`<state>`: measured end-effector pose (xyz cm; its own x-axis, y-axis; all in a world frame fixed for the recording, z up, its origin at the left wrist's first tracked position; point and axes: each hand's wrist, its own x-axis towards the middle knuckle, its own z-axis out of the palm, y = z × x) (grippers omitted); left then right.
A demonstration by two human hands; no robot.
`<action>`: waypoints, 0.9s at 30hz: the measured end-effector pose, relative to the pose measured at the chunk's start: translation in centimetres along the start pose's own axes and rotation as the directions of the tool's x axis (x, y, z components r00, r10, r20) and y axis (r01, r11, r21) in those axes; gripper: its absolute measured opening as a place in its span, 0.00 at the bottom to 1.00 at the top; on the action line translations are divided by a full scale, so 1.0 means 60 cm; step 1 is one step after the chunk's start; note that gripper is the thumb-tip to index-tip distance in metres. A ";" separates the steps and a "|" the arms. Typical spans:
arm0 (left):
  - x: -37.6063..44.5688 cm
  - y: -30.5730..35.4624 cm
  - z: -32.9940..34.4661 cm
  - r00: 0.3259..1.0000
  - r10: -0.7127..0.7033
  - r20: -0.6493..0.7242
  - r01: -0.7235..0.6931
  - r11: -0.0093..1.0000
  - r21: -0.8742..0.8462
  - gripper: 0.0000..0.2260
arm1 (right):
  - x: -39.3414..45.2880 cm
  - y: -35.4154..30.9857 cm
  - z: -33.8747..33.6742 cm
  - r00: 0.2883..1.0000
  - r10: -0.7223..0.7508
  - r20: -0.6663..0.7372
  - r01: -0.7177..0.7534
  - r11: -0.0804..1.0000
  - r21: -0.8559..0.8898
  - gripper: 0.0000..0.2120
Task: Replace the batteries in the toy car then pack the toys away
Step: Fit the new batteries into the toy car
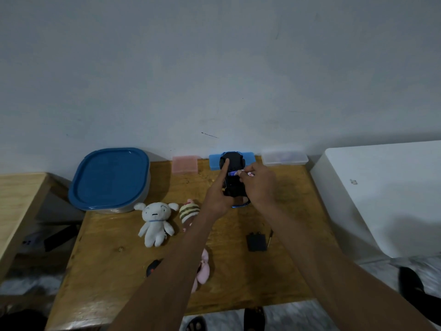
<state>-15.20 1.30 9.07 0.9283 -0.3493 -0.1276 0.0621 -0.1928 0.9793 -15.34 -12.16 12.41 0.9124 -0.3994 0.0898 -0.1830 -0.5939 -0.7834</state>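
Observation:
The toy car (235, 185) is held upside down above the wooden table (114, 263), its black underside toward me. My left hand (218, 197) grips it from the left, index finger stretched along the chassis. My right hand (259, 185) pinches a battery (233, 173) with a purple and white label at the car's underside. A black battery cover (256, 242) and a thin screwdriver (270, 237) lie on the table under my right forearm. A white plush dog (154, 223), a striped plush (189, 211) and a pink plush (202, 271) lie on the table.
A blue-lidded tub (109, 180) stands at the back left. Against the wall stand a pink box (185, 165), a blue box (249, 158) and a clear box (284, 158). A black remote (152, 267) peeks beside my left forearm. A white cabinet (381, 197) flanks the right.

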 end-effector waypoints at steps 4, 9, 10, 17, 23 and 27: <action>0.000 -0.001 0.000 1.000 -0.003 -0.019 0.003 0.999 -0.035 0.51 | 0.001 -0.004 0.005 1.000 0.020 -0.022 -0.021 0.999 -0.028 0.06; 0.003 -0.006 -0.001 1.000 -0.004 -0.026 0.003 0.999 -0.042 0.51 | 0.001 -0.007 0.008 0.999 -0.007 -0.035 0.005 0.998 -0.067 0.08; 0.003 -0.006 -0.001 1.000 -0.001 -0.018 0.001 0.999 -0.042 0.51 | 0.002 -0.007 0.008 1.000 -0.016 -0.025 0.014 0.997 -0.070 0.09; 0.006 -0.008 -0.006 1.000 0.015 0.002 -0.015 0.999 -0.036 0.50 | 0.011 -0.010 0.007 0.991 -0.110 0.076 0.121 0.982 -0.146 0.08; 0.006 -0.006 -0.014 1.000 -0.015 0.015 0.015 1.000 -0.002 0.52 | 0.014 0.005 -0.003 0.977 -0.098 0.187 0.101 0.995 -0.008 0.04; 0.005 -0.010 -0.017 1.000 -0.019 0.010 0.019 1.000 -0.007 0.51 | 0.019 0.001 -0.012 0.956 -0.107 0.274 0.109 0.994 0.005 0.11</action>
<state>-14.60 2.26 8.62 0.9231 -0.3549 -0.1480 0.0824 -0.1934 0.9777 -14.56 -13.12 12.91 0.9919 -0.1272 0.0009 -0.0801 -0.6305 -0.7720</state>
